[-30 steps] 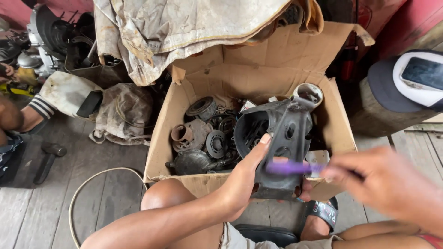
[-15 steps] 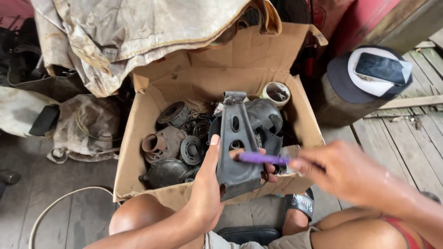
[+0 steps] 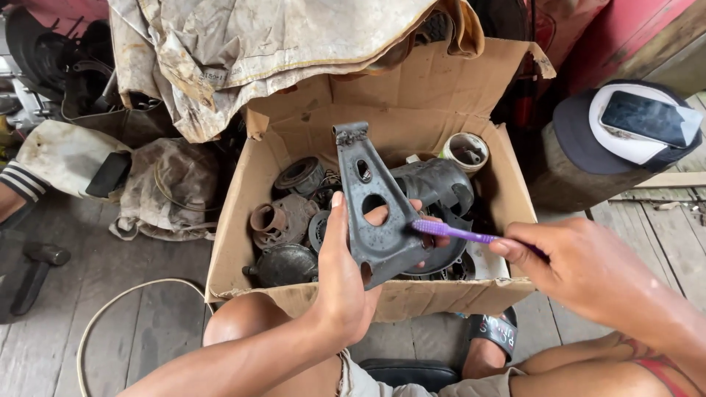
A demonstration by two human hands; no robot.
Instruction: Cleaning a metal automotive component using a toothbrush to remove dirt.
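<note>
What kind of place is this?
Likely an informal repair workshop, floor-level: a cardboard box of grimy metal parts, a hammer on the plank floor, and the left hand holding a bracket against a purple toothbrush.

The left hand hides the bracket's lower edge; the right forearm is cut off.

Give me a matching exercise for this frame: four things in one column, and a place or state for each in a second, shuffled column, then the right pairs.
Things
1. metal bracket
2. purple toothbrush
3. phone
4. hammer

Places or states
A. lying on the wooden floor
B. resting on a cap
C. held upright by the left hand over the cardboard box
D. gripped by the right hand, bristles against the metal

Pairs: 1-C, 2-D, 3-B, 4-A
</note>
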